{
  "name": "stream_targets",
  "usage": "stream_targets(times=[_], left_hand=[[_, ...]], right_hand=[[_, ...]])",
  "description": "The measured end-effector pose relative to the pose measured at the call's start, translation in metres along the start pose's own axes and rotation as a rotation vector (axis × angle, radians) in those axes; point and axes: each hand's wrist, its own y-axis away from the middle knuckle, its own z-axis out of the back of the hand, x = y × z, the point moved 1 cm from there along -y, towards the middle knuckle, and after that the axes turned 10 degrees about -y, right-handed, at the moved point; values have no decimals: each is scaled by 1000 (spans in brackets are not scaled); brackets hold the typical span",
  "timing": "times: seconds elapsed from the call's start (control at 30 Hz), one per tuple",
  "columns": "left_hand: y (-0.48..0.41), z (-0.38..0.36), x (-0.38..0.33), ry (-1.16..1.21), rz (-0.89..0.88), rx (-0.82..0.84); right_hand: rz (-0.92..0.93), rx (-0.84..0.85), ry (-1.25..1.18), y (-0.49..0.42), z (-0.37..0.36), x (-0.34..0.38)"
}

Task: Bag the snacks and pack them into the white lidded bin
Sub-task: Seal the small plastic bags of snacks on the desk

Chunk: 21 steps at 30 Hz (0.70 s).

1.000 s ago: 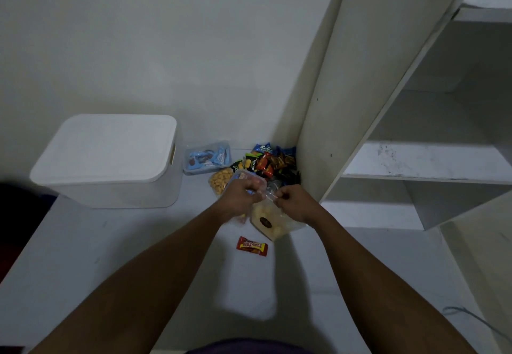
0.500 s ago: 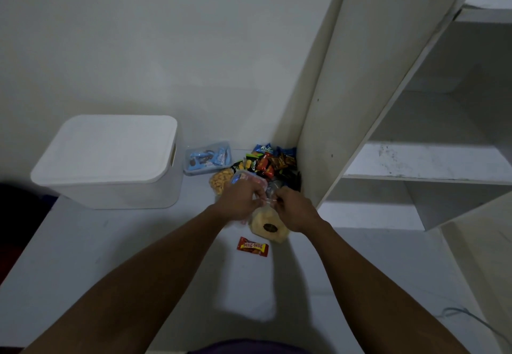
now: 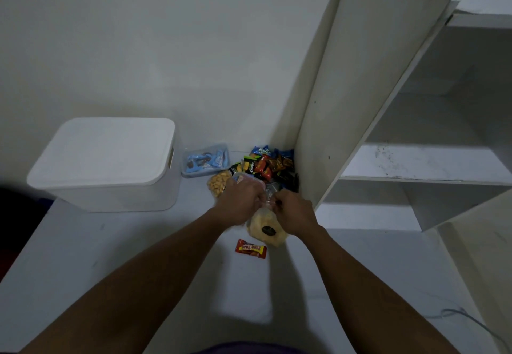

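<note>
1 red candy bar (image 3: 251, 248) lay on the white surface (image 3: 110, 256), just in front of the hands. The left hand (image 3: 242, 204) and the right hand (image 3: 295, 212) both pinched the top of a clear bag of pale crackers (image 3: 266, 230), fingers curled tight. Behind them, by the shelf unit (image 3: 332, 132), sat a pile of snack packs (image 3: 267, 163). The white bin (image 3: 105, 165) stood in the far left corner, lid on.

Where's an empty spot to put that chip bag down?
For the chip bag, bare surface lies in front of the white bin, left of the left hand, and between the forearms below the Beng-Beng bar. More lies right of the right hand. The corner between bin and cabinet door is crowded with the snack pile.
</note>
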Motion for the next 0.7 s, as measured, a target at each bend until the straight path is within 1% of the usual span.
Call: stream_targets(times=[0.07,0.17,0.23,0.27,0.33,0.37,0.43,0.5,0.57,0.7], left_hand=[[1,0,-1,-45,-9,-17],[1,0,0,-95,-32,-15],[2,-4,3,-52,-15,-57],[2,-8,5,16,23,-96],[3,-17,8,288,171,-168],[4,-20,7,485,284,-145],[6,-21,-1,923,526,-22],[8,-23,-10,1301,694,106],[10,-23,-16,1473,773,129],[13,-27,-20,1623,806,118]], right_hand=[[-27,3,-34,-1,0,2],[-41,72,-132,-4,1,1],[-40,112,-253,-7,4,-2],[-50,115,-312,-8,5,-3],[-114,105,-449,-8,8,-3],[-154,98,-520,-7,8,-3],[-239,80,-637,-4,6,-2],[-310,50,-707,-4,1,-3],[-359,46,-781,-3,-3,-3],[-444,100,-930,1,-3,-4]])
